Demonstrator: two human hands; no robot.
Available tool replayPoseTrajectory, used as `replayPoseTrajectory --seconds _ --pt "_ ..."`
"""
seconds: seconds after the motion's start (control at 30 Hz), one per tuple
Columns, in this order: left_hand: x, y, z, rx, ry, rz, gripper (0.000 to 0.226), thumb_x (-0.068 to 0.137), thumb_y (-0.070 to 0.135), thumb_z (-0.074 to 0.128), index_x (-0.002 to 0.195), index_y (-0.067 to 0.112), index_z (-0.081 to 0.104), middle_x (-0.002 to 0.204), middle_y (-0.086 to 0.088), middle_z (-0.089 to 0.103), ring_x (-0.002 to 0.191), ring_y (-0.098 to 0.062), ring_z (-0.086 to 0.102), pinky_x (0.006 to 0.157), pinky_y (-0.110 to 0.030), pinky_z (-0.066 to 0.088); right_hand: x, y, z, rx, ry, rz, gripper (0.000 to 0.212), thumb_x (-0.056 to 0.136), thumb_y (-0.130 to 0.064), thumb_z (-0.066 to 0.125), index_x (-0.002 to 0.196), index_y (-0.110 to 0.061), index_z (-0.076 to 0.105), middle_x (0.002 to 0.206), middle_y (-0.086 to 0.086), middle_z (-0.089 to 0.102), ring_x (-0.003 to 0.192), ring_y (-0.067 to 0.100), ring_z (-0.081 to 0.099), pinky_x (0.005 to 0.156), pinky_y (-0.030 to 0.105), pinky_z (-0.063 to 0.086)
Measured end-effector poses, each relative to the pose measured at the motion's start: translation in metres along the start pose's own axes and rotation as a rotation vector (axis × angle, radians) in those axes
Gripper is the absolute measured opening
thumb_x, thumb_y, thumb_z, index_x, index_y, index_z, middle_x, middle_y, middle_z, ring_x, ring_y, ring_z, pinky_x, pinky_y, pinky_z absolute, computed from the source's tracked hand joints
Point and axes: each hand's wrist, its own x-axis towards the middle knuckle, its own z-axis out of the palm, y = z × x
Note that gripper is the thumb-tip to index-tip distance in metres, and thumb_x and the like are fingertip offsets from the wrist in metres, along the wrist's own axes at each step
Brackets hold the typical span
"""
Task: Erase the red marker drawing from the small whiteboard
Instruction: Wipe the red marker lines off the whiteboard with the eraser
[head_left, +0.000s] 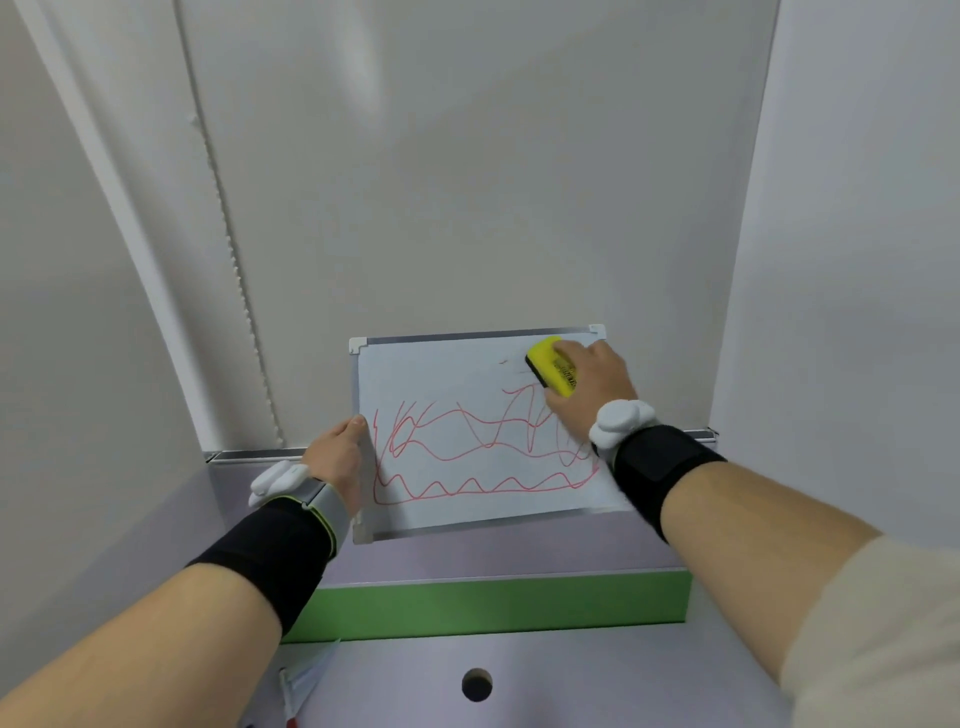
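A small whiteboard (441, 374) with a metal frame stands tilted on a raised shelf, leaning back toward the wall. Red marker lines (467, 452) wave across its middle and lower part; the top strip is mostly wiped, with faint red traces near the upper right. My left hand (337, 457) grips the board's left edge. My right hand (587, 395) presses a yellow eraser (553, 366) with a black pad against the board's upper right area. Both wrists carry black bands with white devices.
The shelf (519, 551) has a green front face (493, 608). Below it lies a desk surface with a round cable hole (476, 684). A red-tipped marker (288, 696) lies at the lower left. White walls close in on the left, back and right.
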Motion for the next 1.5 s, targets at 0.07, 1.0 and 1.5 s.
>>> replayPoseTrajectory --seconds 0.07,1.0,1.5 --pt "0.000 0.000 0.000 0.003 0.014 -0.010 0.014 0.088 0.030 0.059 0.089 0.026 0.073 0.088 0.007 0.065 0.090 -0.018 0.058 0.086 -0.031 0.046 -0.005 -0.004 0.003 0.002 -0.018 -0.041 0.056 0.078 -0.034 0.068 0.130 -0.027 0.048 0.110 0.011 0.050 0.106 0.035 0.048 0.092 0.038 0.043" --pt "0.004 0.007 -0.012 -0.220 -0.216 -0.176 0.030 0.094 0.007 0.058 0.123 0.005 0.065 0.114 -0.016 0.071 0.107 -0.039 0.066 0.091 -0.051 0.054 0.006 -0.015 -0.002 -0.094 -0.112 -0.276 0.059 0.079 -0.037 0.068 0.133 -0.028 0.046 0.112 0.007 0.049 0.106 0.031 0.047 0.089 0.036 0.041" --pt "-0.001 0.019 -0.019 -0.306 -0.368 -0.209 0.033 0.100 0.005 0.045 0.130 0.000 0.056 0.123 -0.020 0.066 0.106 -0.035 0.064 0.085 -0.044 0.054 0.020 -0.010 -0.019 -0.065 -0.001 -0.067 0.058 0.080 -0.036 0.067 0.133 -0.026 0.045 0.114 0.014 0.050 0.108 0.037 0.048 0.092 0.041 0.043"
